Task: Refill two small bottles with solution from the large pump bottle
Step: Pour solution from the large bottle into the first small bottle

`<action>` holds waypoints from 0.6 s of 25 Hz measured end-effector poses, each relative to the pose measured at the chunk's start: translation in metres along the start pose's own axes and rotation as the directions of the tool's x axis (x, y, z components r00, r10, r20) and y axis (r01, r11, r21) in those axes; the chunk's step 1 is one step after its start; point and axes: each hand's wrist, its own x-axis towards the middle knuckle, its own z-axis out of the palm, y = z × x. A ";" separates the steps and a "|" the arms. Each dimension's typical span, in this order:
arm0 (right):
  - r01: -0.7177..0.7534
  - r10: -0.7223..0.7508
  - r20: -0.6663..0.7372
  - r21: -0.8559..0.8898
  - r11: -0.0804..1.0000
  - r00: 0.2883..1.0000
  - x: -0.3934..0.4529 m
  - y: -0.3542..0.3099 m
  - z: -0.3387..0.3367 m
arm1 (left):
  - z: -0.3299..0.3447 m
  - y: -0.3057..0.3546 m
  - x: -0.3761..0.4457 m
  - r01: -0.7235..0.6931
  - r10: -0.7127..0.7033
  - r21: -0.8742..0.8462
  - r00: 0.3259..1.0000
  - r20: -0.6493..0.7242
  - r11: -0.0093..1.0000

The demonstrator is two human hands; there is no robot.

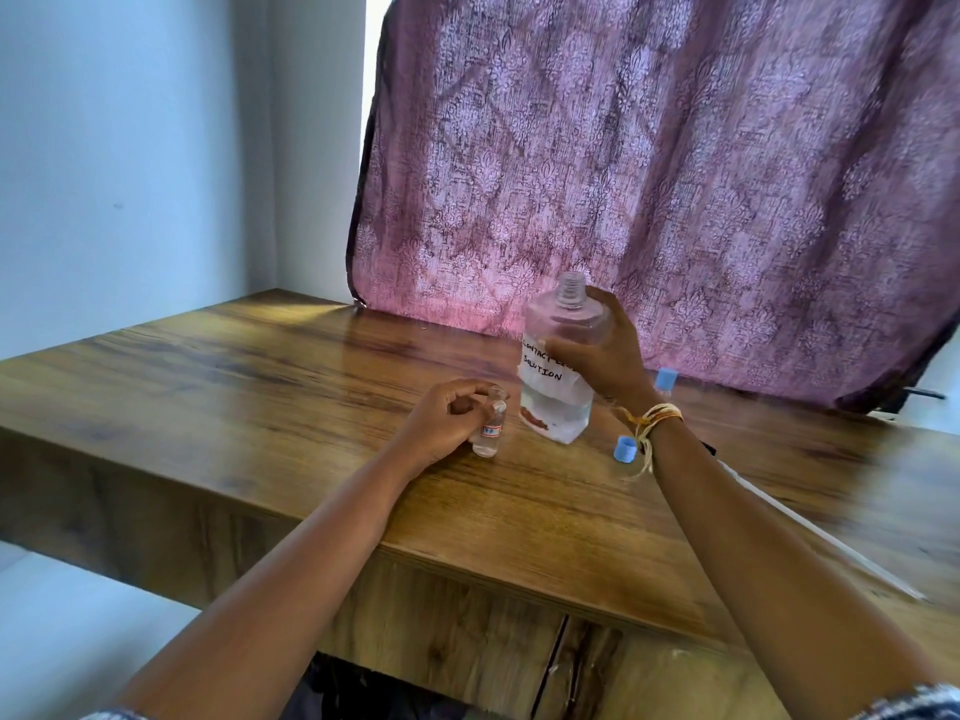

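a: wooden tabletop (260, 387) under a purple patterned curtain (649, 163), so why is the large clear plastic bottle with the handwritten label (558, 376) uncapped?

b: likely for pouring; its pump is off. the right hand (608, 356) wraps it, fingers curled around its upper body, base on or just above the wood.

a: and the left hand (441, 418)?

b: it pinches the small clear glass vial (491, 423) upright just beside the big bottle, probably steadying it. two blue caps (625, 449) lie near the right wrist.

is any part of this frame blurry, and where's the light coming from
Head view: motion blur smears the right side, around the white strip on the wooden table; daylight glows through the patterned purple curtain, brightest at its left gap; the clear large bottle stays fairly sharp.
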 end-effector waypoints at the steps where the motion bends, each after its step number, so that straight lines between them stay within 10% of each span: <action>1: -0.044 0.043 0.037 0.034 0.998 0.998 0.003 -0.002 0.000 | -0.001 0.000 0.000 0.000 0.000 -0.011 1.000 0.000 1.000; 15: -0.274 0.244 0.172 0.181 0.944 0.954 -0.003 0.003 -0.004 | -0.001 -0.002 -0.001 -0.002 0.000 0.052 1.000 0.027 0.999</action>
